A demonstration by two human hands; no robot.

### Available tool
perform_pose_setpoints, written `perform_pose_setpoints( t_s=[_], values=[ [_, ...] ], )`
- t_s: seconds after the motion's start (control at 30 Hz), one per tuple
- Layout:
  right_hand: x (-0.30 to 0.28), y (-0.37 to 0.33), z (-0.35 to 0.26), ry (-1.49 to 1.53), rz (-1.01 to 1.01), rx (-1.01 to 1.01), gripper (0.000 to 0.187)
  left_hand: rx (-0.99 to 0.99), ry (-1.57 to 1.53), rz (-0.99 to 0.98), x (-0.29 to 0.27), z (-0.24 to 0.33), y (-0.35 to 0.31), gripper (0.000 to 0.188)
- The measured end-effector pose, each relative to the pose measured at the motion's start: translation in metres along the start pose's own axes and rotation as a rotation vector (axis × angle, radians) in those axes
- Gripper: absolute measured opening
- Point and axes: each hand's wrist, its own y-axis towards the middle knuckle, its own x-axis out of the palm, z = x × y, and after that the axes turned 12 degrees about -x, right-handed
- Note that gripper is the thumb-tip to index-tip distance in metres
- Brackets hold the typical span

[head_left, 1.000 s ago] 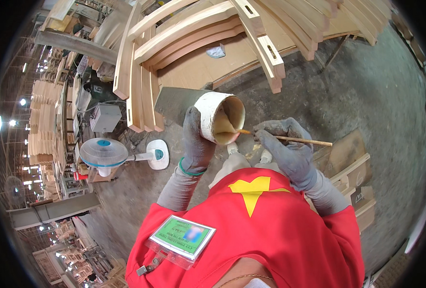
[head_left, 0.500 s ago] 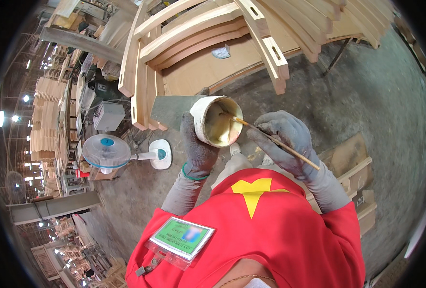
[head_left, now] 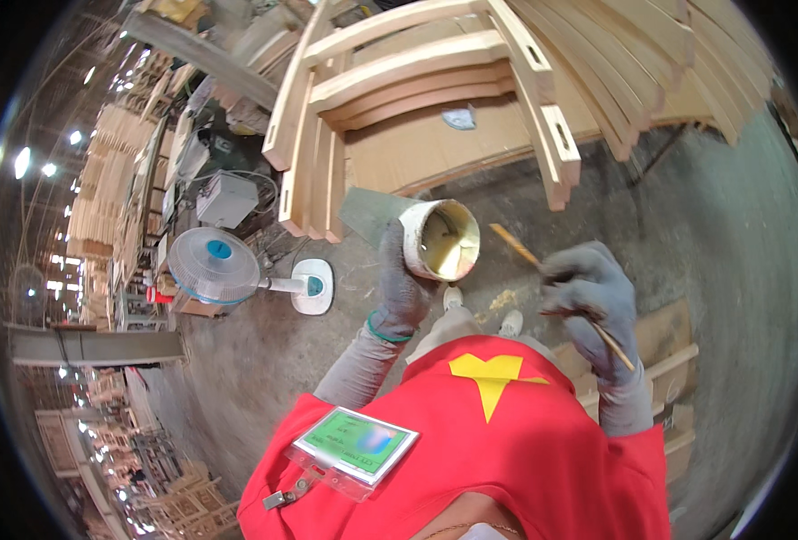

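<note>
My gloved left hand [head_left: 403,292] is closed around a white round tub [head_left: 414,241], tilted so its mouth shows. A pale yellowish substance [head_left: 448,252] coats the inside. From behind the tub a flat grey-green sheet [head_left: 367,209] sticks out to the left; whether my hand grips it as well I cannot tell. To the right, my gloved right hand [head_left: 597,301] pinches a thin wooden stick [head_left: 516,243]. The stick's far tip points toward the tub but is apart from it, and its other end juts out below my hand.
Ahead, slotted wooden frames [head_left: 417,83] rest on a board, with a small pale scrap [head_left: 458,118] on it. Long wooden pieces [head_left: 588,63] are lined up at far right. A fan [head_left: 215,265] stands left, near a grey box [head_left: 228,200]. More wood [head_left: 669,360] lies at right.
My right hand has drawn the stick out of the tub and moved right and slightly down. The tub has shifted a little right and down in view, as has the scene ahead.
</note>
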Motion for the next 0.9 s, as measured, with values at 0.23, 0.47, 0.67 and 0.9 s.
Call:
perform_pose_setpoints(
  t_s=[0.23,0.47,0.67,0.9],
  values=[
    [-0.010,-0.040,0.013,-0.220,0.425,0.173,0.019,-0.079,-0.105,-0.201,-0.059,-0.001,-0.005,0.058],
    [0.000,-0.042,0.048,0.281,0.819,0.428,0.037,-0.036,-0.328,-0.006,-0.104,0.021,-0.018,0.053],
    [0.007,-0.044,0.131,0.452,0.795,0.331,0.049,0.187,-0.381,0.113,-0.137,0.066,-0.033,0.052],
    [0.020,-0.007,0.177,-0.307,0.384,0.469,0.067,0.347,-0.326,0.168,-0.196,0.095,-0.042,0.049]
  ],
)
